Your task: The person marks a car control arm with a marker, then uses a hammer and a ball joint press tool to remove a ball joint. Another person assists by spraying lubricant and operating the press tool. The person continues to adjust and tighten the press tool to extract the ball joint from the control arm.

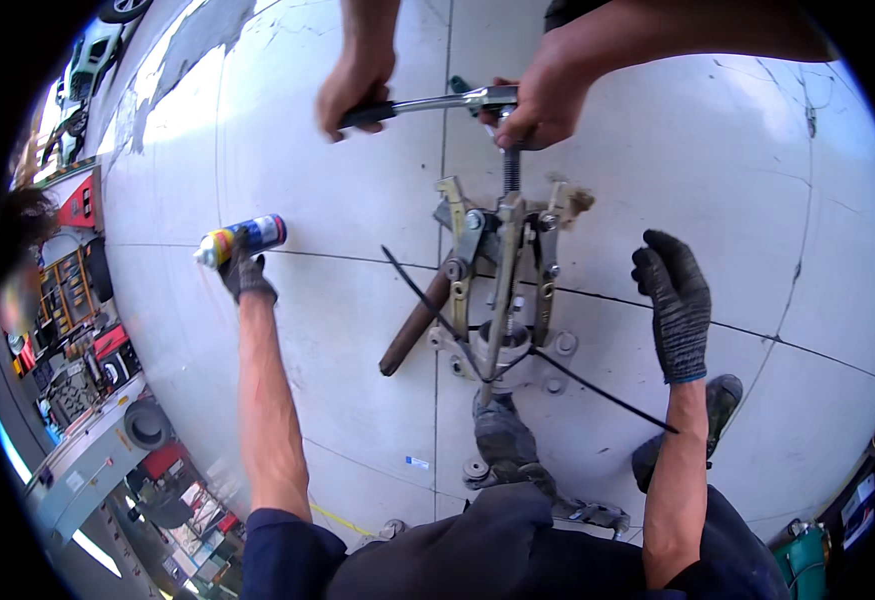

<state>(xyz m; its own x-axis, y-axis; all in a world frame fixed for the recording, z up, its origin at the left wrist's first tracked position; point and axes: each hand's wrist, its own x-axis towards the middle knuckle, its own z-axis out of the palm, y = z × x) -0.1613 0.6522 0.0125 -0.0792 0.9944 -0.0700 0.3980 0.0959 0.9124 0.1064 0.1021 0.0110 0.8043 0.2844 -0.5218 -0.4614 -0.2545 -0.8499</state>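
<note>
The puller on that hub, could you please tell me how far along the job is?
Done: the jaw puller sits hooked over the hub on the floor. In hand: a co-worker's two hands grip the ratchet handle on the centre screw; the left hand holds a spray can, and the right hand hovers open. Left: the hub looks unseparated, with the jaws hooked on.

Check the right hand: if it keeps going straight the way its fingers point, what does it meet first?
The gloved right hand is open, fingers pointing up and away over bare concrete floor. The way looks free; the puller sits off to its left. Farther out, another person's hand, though depth is unclear.
</note>
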